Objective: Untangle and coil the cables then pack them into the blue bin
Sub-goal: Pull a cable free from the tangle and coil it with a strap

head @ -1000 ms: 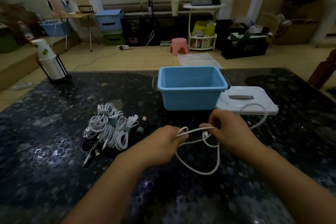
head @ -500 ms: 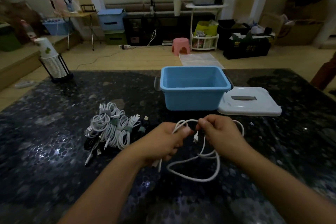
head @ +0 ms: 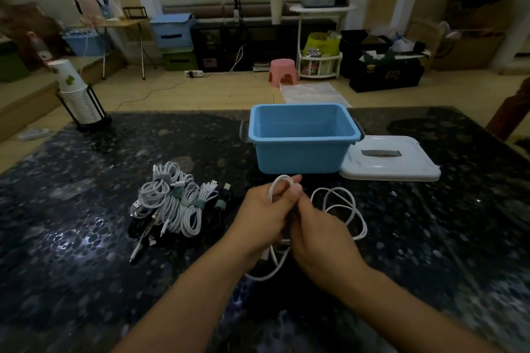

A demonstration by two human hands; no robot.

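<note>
A loose white cable loops across the dark table in front of the blue bin. My left hand grips a folded bend of this cable, with one loop showing above its fingers. My right hand sits close against the left and pinches the same cable; the contact point is partly hidden between the hands. More of the cable hangs below the hands in a curve. A pile of coiled white and black cables with green ties lies to the left. The bin stands open with nothing visible inside.
The bin's white lid lies flat to the right of the bin. A rack of stacked paper cups stands at the table's far left corner. A dark wooden chair edge shows at the right.
My hands have come together and the left now holds a folded loop. The slack cable has shifted to the right of my hands.
</note>
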